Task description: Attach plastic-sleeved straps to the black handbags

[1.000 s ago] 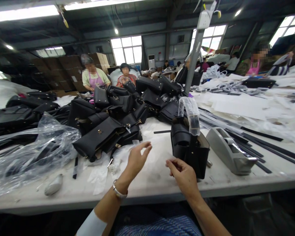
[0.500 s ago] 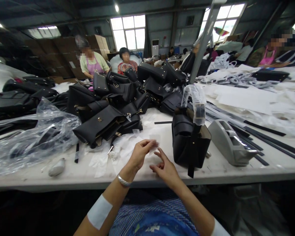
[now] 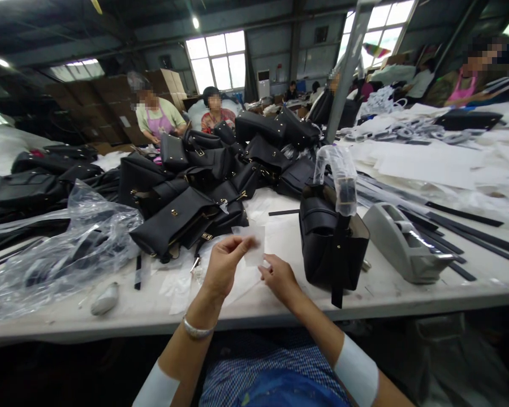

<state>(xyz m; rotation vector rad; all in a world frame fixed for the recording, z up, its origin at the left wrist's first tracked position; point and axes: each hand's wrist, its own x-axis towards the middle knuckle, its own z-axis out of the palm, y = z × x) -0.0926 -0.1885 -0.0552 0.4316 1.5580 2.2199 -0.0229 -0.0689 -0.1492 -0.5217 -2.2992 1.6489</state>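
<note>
Between my hands is a small, thin, whitish translucent sheet (image 3: 258, 233); whether it is paper or plastic film I cannot tell. My left hand (image 3: 223, 265) pinches it from the left with thumb and fingers, the fingertips blurred. At its lower corner, my right hand (image 3: 281, 281) has thumb and fingertips pressed together and appears to grip the edge. Right of my hands a black handbag (image 3: 328, 254) stands upright, its handle wrapped in clear plastic (image 3: 344, 169). More whitish thin sheets (image 3: 241, 287) lie on the table beneath my hands.
A grey tape dispenser (image 3: 411, 249) stands right of the bag, near black straps (image 3: 462, 217). Many black handbags (image 3: 182, 212) are heaped at the back. Clear plastic wrap (image 3: 97, 226) and a small grey object (image 3: 105, 299) lie left. A metal post (image 3: 343, 73) rises behind; co-workers (image 3: 156, 116) stand beyond.
My left hand has moved a little left, bringing the sheet into fuller view. My right hand's fingers, spread before, have closed together at the sheet's lower corner.
</note>
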